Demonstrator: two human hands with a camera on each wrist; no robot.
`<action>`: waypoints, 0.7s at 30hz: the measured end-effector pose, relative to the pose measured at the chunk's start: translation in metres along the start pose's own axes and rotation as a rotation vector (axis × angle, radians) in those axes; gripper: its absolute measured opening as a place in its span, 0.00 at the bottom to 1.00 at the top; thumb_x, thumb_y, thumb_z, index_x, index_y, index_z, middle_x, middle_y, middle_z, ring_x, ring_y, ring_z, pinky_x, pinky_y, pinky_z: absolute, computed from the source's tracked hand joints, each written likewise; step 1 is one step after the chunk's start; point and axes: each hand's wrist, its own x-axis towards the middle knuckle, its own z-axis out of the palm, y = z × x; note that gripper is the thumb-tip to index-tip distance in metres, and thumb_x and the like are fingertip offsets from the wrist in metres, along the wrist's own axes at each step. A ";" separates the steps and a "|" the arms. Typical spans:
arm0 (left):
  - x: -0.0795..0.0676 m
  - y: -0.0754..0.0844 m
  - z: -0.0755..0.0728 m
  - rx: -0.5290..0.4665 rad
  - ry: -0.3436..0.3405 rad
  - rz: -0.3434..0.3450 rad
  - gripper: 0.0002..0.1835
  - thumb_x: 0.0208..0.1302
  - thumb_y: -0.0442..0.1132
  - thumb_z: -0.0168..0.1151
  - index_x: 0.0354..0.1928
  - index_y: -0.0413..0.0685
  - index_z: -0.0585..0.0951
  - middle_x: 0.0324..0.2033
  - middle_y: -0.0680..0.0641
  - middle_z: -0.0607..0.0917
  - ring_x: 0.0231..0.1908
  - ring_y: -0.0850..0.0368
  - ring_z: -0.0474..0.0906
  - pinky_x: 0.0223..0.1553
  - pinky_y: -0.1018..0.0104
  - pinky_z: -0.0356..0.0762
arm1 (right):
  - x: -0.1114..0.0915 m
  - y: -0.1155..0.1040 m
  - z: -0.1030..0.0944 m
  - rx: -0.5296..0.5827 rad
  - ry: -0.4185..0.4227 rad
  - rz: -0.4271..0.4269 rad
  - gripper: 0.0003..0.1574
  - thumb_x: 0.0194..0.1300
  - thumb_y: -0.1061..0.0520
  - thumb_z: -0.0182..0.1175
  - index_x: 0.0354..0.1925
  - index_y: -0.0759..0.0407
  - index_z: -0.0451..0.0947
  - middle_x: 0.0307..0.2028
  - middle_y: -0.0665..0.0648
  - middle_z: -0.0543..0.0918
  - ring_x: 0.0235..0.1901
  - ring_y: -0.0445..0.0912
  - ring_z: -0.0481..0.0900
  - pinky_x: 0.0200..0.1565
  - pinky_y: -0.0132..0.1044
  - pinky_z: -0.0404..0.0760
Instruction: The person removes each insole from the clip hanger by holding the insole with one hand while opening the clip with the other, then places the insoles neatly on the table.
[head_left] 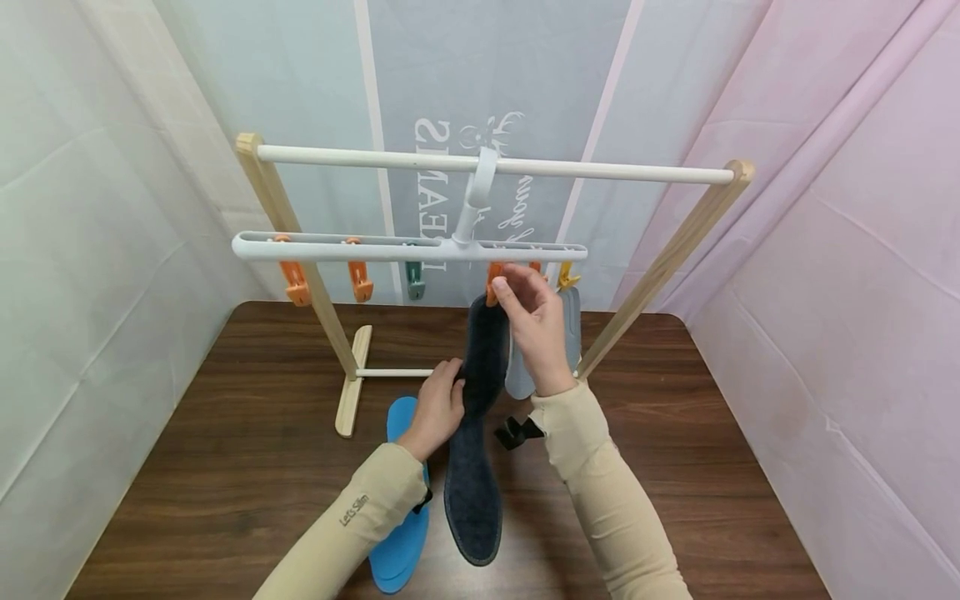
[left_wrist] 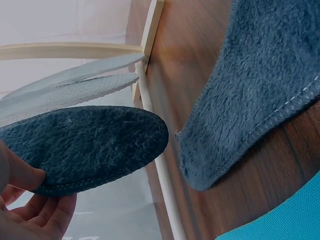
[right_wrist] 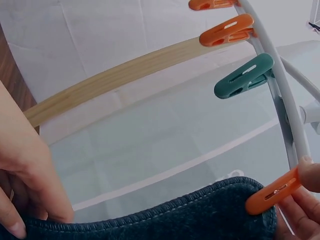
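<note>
A fuzzy dark blue insole [head_left: 487,354] hangs upright below the white hanger [head_left: 360,250]. My left hand [head_left: 437,408] pinches its edge between thumb and fingers, partway down. At its top, my right hand [head_left: 536,325] grips an orange clip [right_wrist: 274,192], whose jaws overlap the insole's end. A second dark blue insole [head_left: 472,500] lies on the table just below. Under my left forearm lies a bright blue insole [head_left: 401,550], partly covered. Behind my right hand hang grey insoles [head_left: 572,325], partly hidden by it.
The hanger hooks over the white rod of a wooden rack [head_left: 667,258]. Along its left half hang two orange clips [head_left: 360,282] and a green clip [head_left: 415,279]. A yellow clip [head_left: 566,275] is at its right end. The brown table [head_left: 247,467] lies beneath, with curtains around.
</note>
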 end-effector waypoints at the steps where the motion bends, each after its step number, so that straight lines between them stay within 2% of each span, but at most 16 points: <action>1: -0.001 0.000 0.000 0.000 0.002 0.002 0.14 0.71 0.29 0.50 0.56 0.32 0.73 0.40 0.38 0.77 0.30 0.50 0.73 0.32 0.59 0.75 | 0.001 0.000 0.000 0.006 0.007 0.000 0.18 0.68 0.63 0.57 0.54 0.70 0.74 0.42 0.50 0.80 0.40 0.40 0.78 0.42 0.31 0.75; 6: -0.006 0.001 0.000 -0.020 -0.010 0.008 0.14 0.70 0.28 0.50 0.56 0.32 0.73 0.42 0.37 0.78 0.34 0.47 0.76 0.34 0.57 0.77 | 0.003 0.002 0.002 0.040 0.034 0.009 0.17 0.67 0.64 0.59 0.51 0.71 0.74 0.39 0.45 0.80 0.37 0.40 0.77 0.39 0.32 0.74; 10: -0.011 0.001 0.002 -0.039 -0.006 0.015 0.14 0.71 0.29 0.50 0.56 0.31 0.73 0.46 0.35 0.78 0.40 0.42 0.79 0.40 0.52 0.79 | 0.004 0.002 0.002 0.045 0.043 0.016 0.16 0.67 0.63 0.59 0.51 0.72 0.74 0.38 0.45 0.80 0.37 0.39 0.76 0.39 0.31 0.73; 13: -0.015 0.000 0.004 -0.032 0.008 0.033 0.13 0.70 0.28 0.51 0.54 0.33 0.75 0.45 0.36 0.79 0.41 0.43 0.79 0.41 0.53 0.79 | 0.005 0.002 0.002 0.044 0.054 0.014 0.16 0.66 0.63 0.59 0.50 0.72 0.75 0.38 0.45 0.80 0.37 0.39 0.76 0.39 0.31 0.73; 21: -0.024 -0.003 0.007 -0.039 0.028 0.037 0.12 0.69 0.28 0.52 0.52 0.36 0.76 0.40 0.41 0.79 0.29 0.54 0.73 0.30 0.63 0.74 | 0.006 0.003 0.003 0.062 0.068 0.001 0.15 0.65 0.65 0.59 0.49 0.72 0.75 0.38 0.44 0.81 0.38 0.39 0.78 0.38 0.30 0.75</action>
